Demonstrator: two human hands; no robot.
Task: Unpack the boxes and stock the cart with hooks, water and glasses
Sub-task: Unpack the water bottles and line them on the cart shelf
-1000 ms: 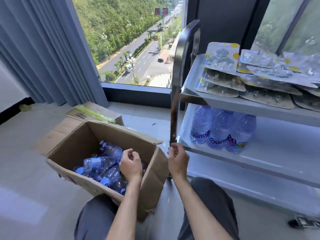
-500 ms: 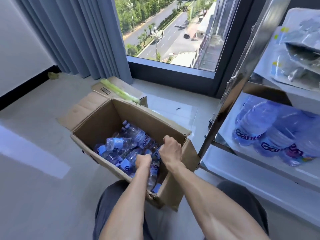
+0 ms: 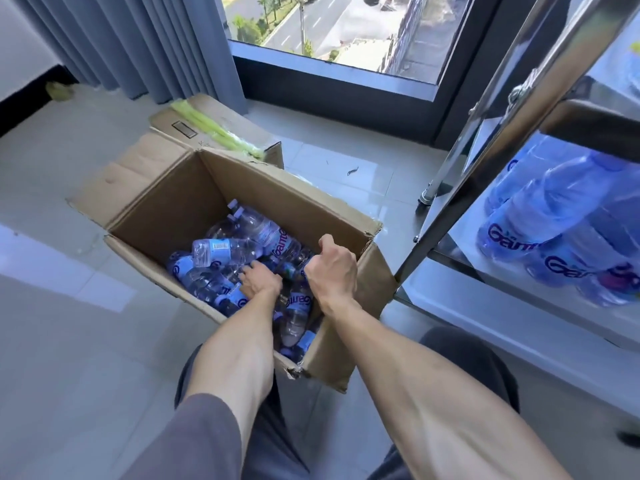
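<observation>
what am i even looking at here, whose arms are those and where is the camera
There is no machine here: these are a person's own bare arms, filmed by one wide-angle camera worn on the head, looking forward and down. The person is over an open cardboard box standing on the tiled floor. Inside it lies a loose heap of small water bottles with blue labels. Both hands are down in the box: the left hand is among the bottles, and the right hand has its fingers curled, but what either one holds is hidden. To the right stands a metal cart, with a few of the same bottles already on a shelf. A second, closed box sits behind, by the window.
</observation>
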